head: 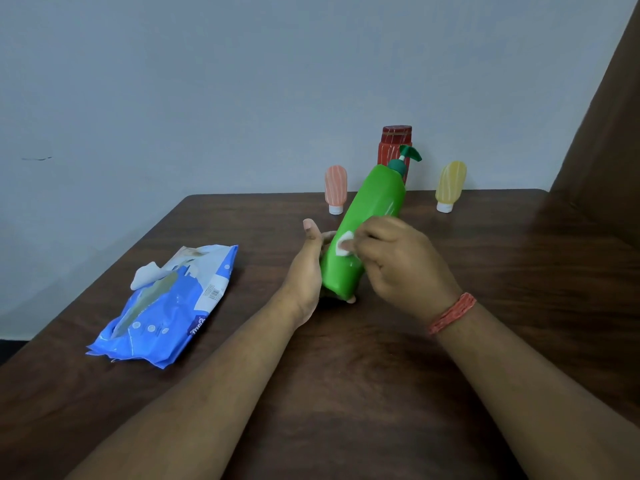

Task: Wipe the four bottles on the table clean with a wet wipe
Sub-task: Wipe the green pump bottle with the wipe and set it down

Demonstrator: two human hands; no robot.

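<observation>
Left hand grips the tilted green bottle near its base, apparently; right hand pinches a white wipe against it

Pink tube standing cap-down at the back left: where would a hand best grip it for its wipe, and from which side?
Probably the flat upper body of the pink tube, pinched across its faces from the near side. It balances upright on a small white cap, so a low push could tip it. The wall lies behind, and the tilted green bottle crowds its right.
</observation>
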